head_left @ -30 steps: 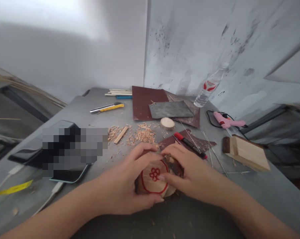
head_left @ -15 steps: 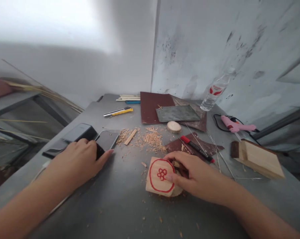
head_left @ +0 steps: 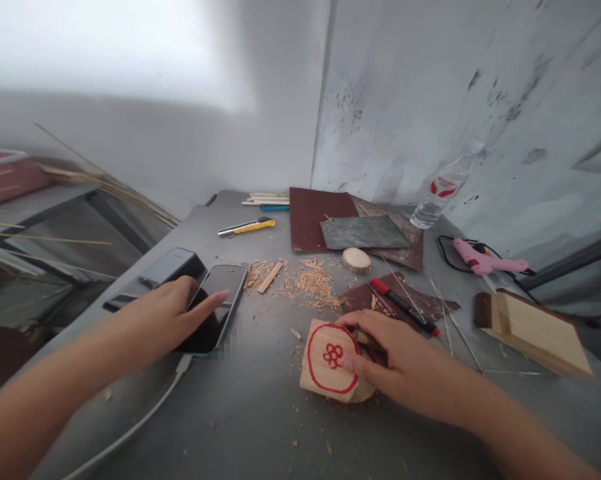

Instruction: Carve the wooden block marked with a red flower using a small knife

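My left hand (head_left: 166, 310) rests at the left edge of a smartphone (head_left: 215, 303) lying face up. Its thumb stretches out over the dark screen, apart from the fingers, whose tips are partly hidden. A white cable (head_left: 145, 419) runs from the phone's near end. My right hand (head_left: 385, 353) grips a square wooden block (head_left: 325, 373) at its right side, with the thumb on its face. A red circle with a small flower inside is drawn on the block. Under and behind the block, a round wood piece (head_left: 364, 392) is partly covered by my hand.
Wood shavings (head_left: 315, 280) lie mid-table near a wood slice (head_left: 356, 259). Behind are a utility knife (head_left: 248, 227), sandpaper sheets (head_left: 308, 223) and a water bottle (head_left: 438, 193). At right are a red-capped marker (head_left: 405, 307), thin wires, a pink glue gun (head_left: 488, 259) and a wooden block (head_left: 535, 330).
My left hand has drawn back to the left across the phone, uncovering more of its screen and the cable. My right hand keeps its hold on the block. The view has turned slightly left.
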Available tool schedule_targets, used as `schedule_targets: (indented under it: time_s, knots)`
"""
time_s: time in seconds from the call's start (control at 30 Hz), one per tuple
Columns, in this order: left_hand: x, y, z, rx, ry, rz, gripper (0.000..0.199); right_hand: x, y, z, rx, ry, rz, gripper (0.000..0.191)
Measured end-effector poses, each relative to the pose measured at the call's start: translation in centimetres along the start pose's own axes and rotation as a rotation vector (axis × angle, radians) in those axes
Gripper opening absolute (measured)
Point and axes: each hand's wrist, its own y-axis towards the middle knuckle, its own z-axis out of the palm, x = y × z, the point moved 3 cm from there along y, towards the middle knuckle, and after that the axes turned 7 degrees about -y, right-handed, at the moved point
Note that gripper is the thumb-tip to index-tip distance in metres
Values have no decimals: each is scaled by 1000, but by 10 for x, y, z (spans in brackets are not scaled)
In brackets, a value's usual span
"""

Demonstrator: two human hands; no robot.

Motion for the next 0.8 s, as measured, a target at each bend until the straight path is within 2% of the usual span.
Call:
schedule_targets:
  time_s: [0.07, 0.1, 0.17, 0.2, 0.23, 0.4, 0.57, 0.8]
  knots:
    - [16, -5, -4, 198, -75, -195, 53, -2, 0, 1, -3, -2, -20, 40]
    - [22, -7, -4, 285, -160, -237, 55, -2, -1, 1, -5, 0, -28, 40]
    - [30, -11, -5, 296, -250, -252, 58, -3, -1, 2, -9, 1, -33, 41]
    - [34, -12, -5, 259, -247, -272, 59, -3, -1, 2, -9, 2, -31, 41]
    - [36, -14, -2, 298, -257, -286, 58, -3, -1, 2, -11, 2, -30, 41]
    - [33, -13, 2, 233, -231, -239, 52, -1, 0, 1, -19, 11, -17, 45]
    - [37, -9, 4, 304, -210, -297, 54, -1, 0, 0, -36, 13, -23, 43]
    - [36, -8, -3, 337, -224, -313, 51, -2, -1, 0, -8, 0, -6, 45]
